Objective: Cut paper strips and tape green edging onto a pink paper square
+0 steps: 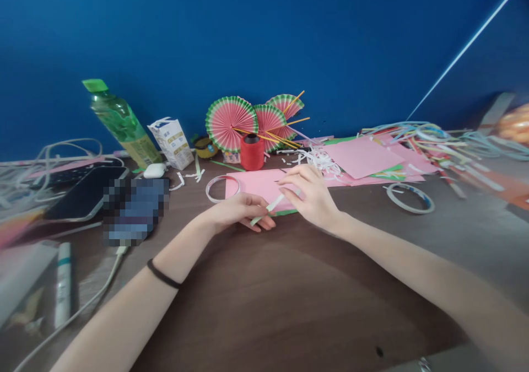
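My left hand (239, 211) rests on the brown table, fingers curled on the lower end of a thin white-green paper strip (268, 209). My right hand (309, 193) pinches the strip's upper end over a pink paper sheet (256, 183) that has a green edge beneath it. A ring of tape (222, 188) lies just left of the pink sheet. Behind it stands a red spool of thread (252, 151).
Watermelon paper fans (231, 121) with sticks lean on the blue wall. A green bottle (119, 121), a small carton (172, 142), an earbud case (154, 170), a phone (136, 209) and cables sit left. More pink sheets (361, 157), paper strips (417, 135) and another tape ring (410, 198) lie right.
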Motion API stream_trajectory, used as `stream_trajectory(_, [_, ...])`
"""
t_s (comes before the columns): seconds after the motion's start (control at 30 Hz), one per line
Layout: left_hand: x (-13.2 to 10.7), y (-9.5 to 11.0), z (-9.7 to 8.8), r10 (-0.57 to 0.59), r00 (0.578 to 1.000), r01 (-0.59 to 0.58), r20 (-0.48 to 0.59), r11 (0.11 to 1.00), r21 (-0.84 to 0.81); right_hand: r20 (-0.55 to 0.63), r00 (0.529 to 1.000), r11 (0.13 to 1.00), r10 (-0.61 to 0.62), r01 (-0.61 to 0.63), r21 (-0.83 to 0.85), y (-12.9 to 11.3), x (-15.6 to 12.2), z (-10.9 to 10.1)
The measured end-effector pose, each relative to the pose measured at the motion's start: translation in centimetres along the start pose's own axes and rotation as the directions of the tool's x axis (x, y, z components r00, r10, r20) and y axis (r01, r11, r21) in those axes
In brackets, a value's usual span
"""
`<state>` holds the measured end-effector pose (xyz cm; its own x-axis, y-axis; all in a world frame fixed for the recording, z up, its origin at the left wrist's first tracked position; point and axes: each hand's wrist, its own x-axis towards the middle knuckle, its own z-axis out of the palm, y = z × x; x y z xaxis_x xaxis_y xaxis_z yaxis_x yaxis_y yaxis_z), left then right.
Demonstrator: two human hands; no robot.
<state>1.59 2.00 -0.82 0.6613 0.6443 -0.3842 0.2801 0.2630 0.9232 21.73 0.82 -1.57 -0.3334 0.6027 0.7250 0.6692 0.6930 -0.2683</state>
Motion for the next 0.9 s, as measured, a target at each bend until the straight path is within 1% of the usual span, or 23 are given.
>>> stream_trajectory(0.03, [0.0, 0.1, 0.1, 0.009, 1.000, -0.009, -0.017, 1.000, -0.008, -0.031, 0.999, 1.000, -0.014, 0.014, -0.027, -0.1, 0.0, -0.2])
stream_trajectory(0.1, [-0.1, 0.3, 0.2, 0.028, 0.998, -0.030, -0.048, 0.999, -0.027, -0.035, 0.998, 0.998, -0.049, 0.047, -0.044, -0.4, 0.0, -0.4])
stream_trajectory(0.2, [-0.1, 0.6, 0.5, 0.060, 0.994, -0.064, -0.093, 0.997, -0.046, 0.045, 0.996, 0.997, -0.076, 0.076, -0.001, -0.9, -0.1, -0.5])
stream_trajectory(0.3, [-0.2, 1.0, 1.0, 0.096, 0.983, -0.109, -0.158, 0.991, -0.075, 0.088, 0.995, 0.997, -0.054, 0.049, 0.062, -1.0, -0.1, -0.2])
stream_trajectory(0.4, [-0.2, 1.5, 1.7, 0.122, 0.966, -0.147, -0.228, 0.985, -0.094, 0.064, 0.998, 0.993, -0.004, -0.004, 0.122, -1.0, -0.1, -0.1])
stream_trajectory(0.5, [-0.2, 1.9, 2.4, 0.156, 0.941, -0.184, -0.300, 0.981, -0.065, 0.054, 0.998, 0.981, 0.038, -0.047, 0.187, -1.1, 0.0, -0.3])
stream_trajectory(0.57, [-0.2, 2.0, 2.7, 0.180, 0.921, -0.201, -0.346, 0.979, -0.025, 0.064, 0.996, 0.973, 0.068, -0.080, 0.218, -1.2, 0.0, -0.4])
stream_trajectory(0.67, [-0.3, 2.1, 3.2, 0.217, 0.894, -0.204, -0.392, 0.976, 0.076, 0.077, 0.993, 0.967, 0.088, -0.103, 0.231, -1.4, 0.0, -0.5])
stream_trajectory(0.8, [-0.4, 2.3, 3.8, 0.278, 0.861, -0.183, -0.426, 0.951, 0.249, 0.064, 0.997, 0.976, 0.046, -0.058, 0.211, -1.4, -0.1, -0.5])
stream_trajectory(0.9, [-0.5, 2.3, 4.1, 0.303, 0.844, -0.161, -0.442, 0.930, 0.331, 0.057, 0.998, 0.981, 0.029, -0.040, 0.188, -1.4, -0.2, -0.5])
